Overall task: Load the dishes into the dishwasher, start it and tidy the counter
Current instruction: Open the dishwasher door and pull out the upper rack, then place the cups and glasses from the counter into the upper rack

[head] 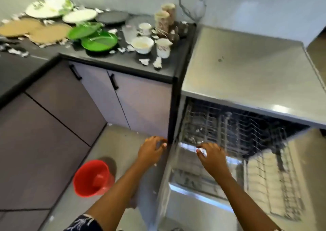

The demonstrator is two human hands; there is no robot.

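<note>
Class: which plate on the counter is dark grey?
The dark plate at the back, just right of the small white plate; the others are white or green.

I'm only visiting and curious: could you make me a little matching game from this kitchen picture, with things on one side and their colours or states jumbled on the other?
Things:
1. bucket on the floor
2. divided plates on the counter
3. bowl on the counter
4. dishwasher door

Colour or state:
A. green
B. open
C. red
D. white

Pairs: 1-C, 2-A, 3-D, 4-B.
</note>
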